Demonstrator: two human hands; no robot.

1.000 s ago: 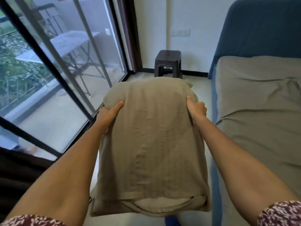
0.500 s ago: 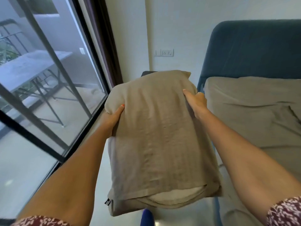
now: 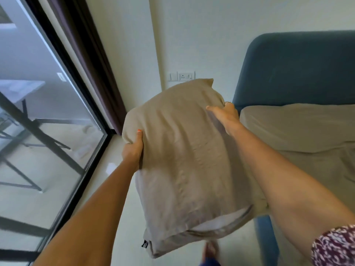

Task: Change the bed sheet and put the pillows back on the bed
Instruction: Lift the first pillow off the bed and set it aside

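I hold a pillow in a beige-grey case (image 3: 184,160) in the air between the window and the bed. My left hand (image 3: 133,148) grips its left edge, thumb on top. On the pillow's upper right side my right hand (image 3: 225,117) grips it, thumb laid across the top and the other fingers hidden behind the edge. The case's open end faces me and shows white filling. The bed (image 3: 299,135) on the right wears a grey-beige sheet with some creases, below a blue padded headboard (image 3: 299,70).
A floor-to-ceiling glass door with a black frame (image 3: 76,104) and a dark curtain (image 3: 90,60) run along the left. A wall socket (image 3: 182,76) sits behind the pillow. Pale floor (image 3: 119,208) lies between the window and the blue bed base (image 3: 267,239). My foot (image 3: 210,250) shows below.
The pillow has risen and swung right toward the head of the bed. My view tilted upward, so the dark stool dropped out of sight behind the pillow.
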